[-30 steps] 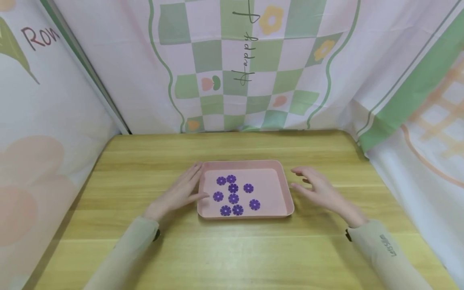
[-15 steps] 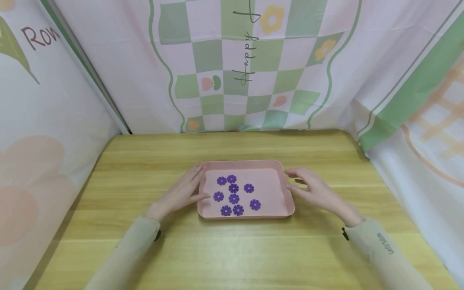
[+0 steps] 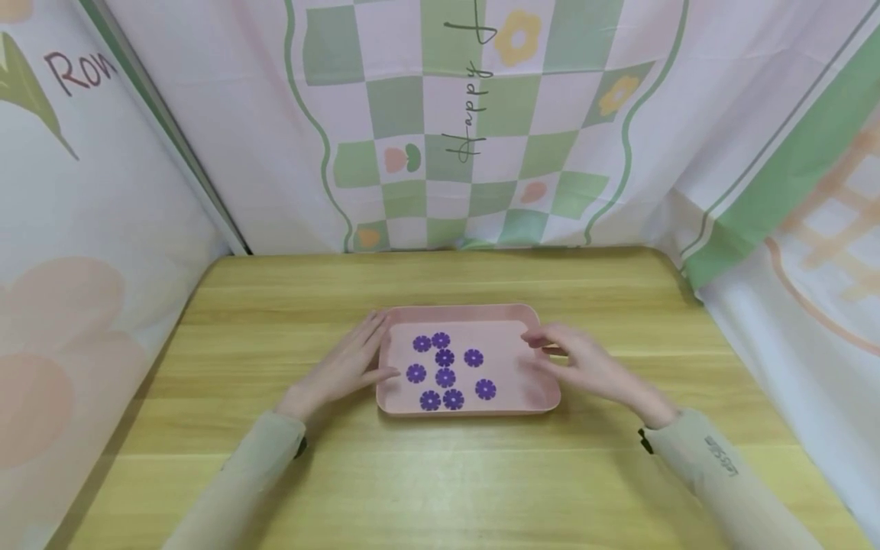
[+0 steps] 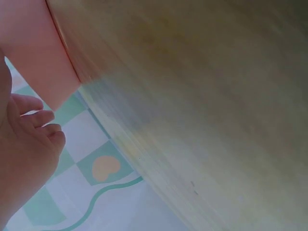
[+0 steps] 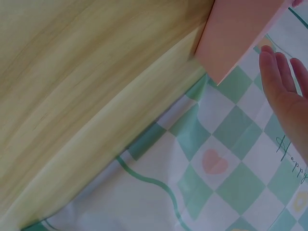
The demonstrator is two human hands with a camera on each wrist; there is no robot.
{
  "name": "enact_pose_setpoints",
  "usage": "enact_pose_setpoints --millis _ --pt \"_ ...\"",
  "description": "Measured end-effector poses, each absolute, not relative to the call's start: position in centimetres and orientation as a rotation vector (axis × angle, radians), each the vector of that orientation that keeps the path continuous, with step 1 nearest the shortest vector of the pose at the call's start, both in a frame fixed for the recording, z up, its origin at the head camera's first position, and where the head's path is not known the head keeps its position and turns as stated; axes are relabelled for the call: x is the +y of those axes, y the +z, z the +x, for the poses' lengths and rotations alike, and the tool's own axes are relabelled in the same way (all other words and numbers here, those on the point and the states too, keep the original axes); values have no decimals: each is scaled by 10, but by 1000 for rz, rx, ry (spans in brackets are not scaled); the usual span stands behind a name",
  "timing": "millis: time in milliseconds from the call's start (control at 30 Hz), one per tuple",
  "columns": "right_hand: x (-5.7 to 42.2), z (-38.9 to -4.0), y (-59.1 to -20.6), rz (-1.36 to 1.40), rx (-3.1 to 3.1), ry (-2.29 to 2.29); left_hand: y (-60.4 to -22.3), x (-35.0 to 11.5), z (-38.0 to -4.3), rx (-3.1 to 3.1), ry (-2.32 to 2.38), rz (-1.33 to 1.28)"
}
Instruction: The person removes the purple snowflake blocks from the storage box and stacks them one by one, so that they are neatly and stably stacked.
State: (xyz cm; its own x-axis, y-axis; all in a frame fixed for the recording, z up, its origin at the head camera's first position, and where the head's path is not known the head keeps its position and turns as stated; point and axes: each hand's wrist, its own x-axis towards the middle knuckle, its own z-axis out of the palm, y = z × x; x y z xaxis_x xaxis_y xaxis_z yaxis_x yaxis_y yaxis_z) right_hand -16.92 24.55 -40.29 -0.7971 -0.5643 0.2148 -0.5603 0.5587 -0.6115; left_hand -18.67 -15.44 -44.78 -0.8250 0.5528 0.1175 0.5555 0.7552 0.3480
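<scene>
Now the purple discs (image 3: pixel 445 378) lay left of my right grip (image 3: pixel 584 359), loose and empty; my left grip (image 3: pixel 340 363), relaxed at the tray (image 3: pixel 455 314), was nearer.

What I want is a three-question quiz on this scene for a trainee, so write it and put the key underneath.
1. Count: how many purple discs lie in the pink tray?
2. True or false: the left hand is pinching a purple disc.
3. Multiple choice: in the head view, which part of the tray is the right hand at?
A) its left end
B) its right end
C) its underside

Key:
1. Nine.
2. False; the left hand is at the tray's left edge, with no disc in it.
3. B.
</scene>
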Motion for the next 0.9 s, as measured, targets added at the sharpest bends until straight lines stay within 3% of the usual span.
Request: enact_pose_setpoints --millis 900 --pt "213 -168 -409 -996 2584 -962 -448 -155 -186 -2964 -602 -903"
